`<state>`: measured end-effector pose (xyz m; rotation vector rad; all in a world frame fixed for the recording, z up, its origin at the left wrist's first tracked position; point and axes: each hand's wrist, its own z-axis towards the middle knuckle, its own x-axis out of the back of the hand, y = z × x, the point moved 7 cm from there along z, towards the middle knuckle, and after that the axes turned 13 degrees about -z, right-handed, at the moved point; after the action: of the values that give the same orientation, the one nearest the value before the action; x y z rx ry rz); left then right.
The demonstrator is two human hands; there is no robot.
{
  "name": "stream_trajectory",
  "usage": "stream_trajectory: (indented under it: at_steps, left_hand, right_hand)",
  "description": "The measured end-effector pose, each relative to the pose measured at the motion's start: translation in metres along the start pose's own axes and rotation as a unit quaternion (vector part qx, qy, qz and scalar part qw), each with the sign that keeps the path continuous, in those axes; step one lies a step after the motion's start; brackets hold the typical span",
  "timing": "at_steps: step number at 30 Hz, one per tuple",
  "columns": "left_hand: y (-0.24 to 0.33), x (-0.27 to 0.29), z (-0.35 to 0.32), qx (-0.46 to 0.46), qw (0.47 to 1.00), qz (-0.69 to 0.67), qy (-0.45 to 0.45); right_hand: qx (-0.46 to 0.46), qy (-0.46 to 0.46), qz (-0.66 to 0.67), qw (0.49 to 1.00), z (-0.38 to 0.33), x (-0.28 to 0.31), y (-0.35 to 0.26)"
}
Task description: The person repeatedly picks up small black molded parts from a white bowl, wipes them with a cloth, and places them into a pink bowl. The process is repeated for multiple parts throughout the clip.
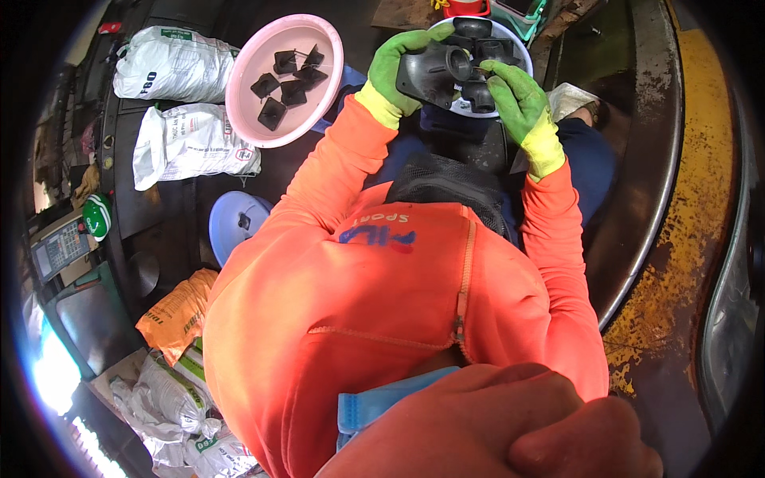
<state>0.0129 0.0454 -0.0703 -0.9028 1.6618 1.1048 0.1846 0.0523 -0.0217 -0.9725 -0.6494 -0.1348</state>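
My left hand (396, 73), in a green glove with a yellow cuff, grips a black moulded part (429, 78) with a flat flange and a round opening. It is held up over a white basin (526, 57). My right hand (518, 99), gloved the same way, is close to the part's round end, its thumb and forefinger brought together. Whatever sits between those fingertips is too small to make out. Beneath the hands, several similar black parts (473, 28) lie in the basin, partly covered by the left hand and the held part.
To the left stands a pink basin (239, 88) with several square black pieces (293, 92). Two white sacks (179, 64) lie beyond it. A lilac basin (227, 227) is at my left side, near an orange bag (179, 315). A dark curved metal edge (657, 215) runs along the right.
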Motion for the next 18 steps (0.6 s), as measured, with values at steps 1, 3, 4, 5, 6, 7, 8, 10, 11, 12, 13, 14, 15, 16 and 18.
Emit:
stream_trajectory:
  at_steps: [1,3,4,5,6,7,8,10,11,12,13,14,15,16,18]
  left_hand:
    - [-0.002,-0.002,0.0,0.007,1.0,0.008,0.004]
    - [-0.005,-0.004,0.001,0.017,0.999,0.043,0.029]
    - [-0.013,-0.011,-0.002,0.053,0.998,-0.032,-0.002]
    - [-0.012,-0.008,-0.004,0.042,0.999,-0.005,0.034]
    - [-0.011,-0.008,-0.004,0.028,0.998,0.02,0.052]
    - [-0.009,-0.009,-0.004,0.018,0.998,0.03,0.054]
    - [-0.009,-0.008,-0.006,0.028,0.997,0.05,0.06]
    - [-0.01,-0.01,-0.008,0.055,0.996,0.059,0.046]
    - [-0.009,-0.011,-0.009,0.06,0.997,0.049,0.03]
    - [-0.009,-0.012,-0.007,0.064,0.997,0.039,0.012]
    - [-0.009,-0.014,-0.006,0.069,0.997,0.029,-0.007]
    - [-0.008,-0.014,-0.005,0.068,0.997,0.026,-0.014]
    - [-0.008,-0.014,-0.004,0.066,0.997,0.023,-0.021]
    - [-0.007,-0.015,-0.002,0.066,0.997,0.021,-0.028]
    - [-0.007,-0.021,-0.001,0.064,0.996,-0.023,-0.059]
  right_hand:
    - [0.033,0.006,-0.031,0.999,0.002,-0.002,-0.006]
    - [0.048,-0.002,-0.049,0.998,0.004,-0.002,-0.009]
    - [0.053,-0.014,-0.061,0.997,0.004,-0.003,-0.01]
    - [0.057,-0.025,-0.068,0.996,0.004,-0.002,-0.01]
    - [0.046,-0.028,-0.062,0.997,0.004,-0.002,-0.009]
    - [0.056,-0.032,-0.073,0.995,0.004,-0.002,-0.011]
    - [0.062,-0.03,-0.078,0.995,0.004,-0.001,-0.012]
    - [0.065,-0.035,-0.08,0.994,0.002,-0.001,-0.014]
    - [0.062,-0.041,-0.078,0.994,0.002,-0.003,-0.015]
    - [0.06,-0.046,-0.077,0.994,0.002,-0.005,-0.015]
    - [0.067,-0.036,-0.079,0.994,0.001,-0.004,-0.017]
    - [0.073,-0.025,-0.08,0.994,0.001,-0.004,-0.019]
    - [0.078,-0.015,-0.079,0.994,0.0,-0.004,-0.02]
    - [0.068,-0.02,-0.086,0.994,0.0,-0.005,-0.019]
    - [0.038,-0.035,-0.094,0.994,-0.001,-0.009,-0.015]
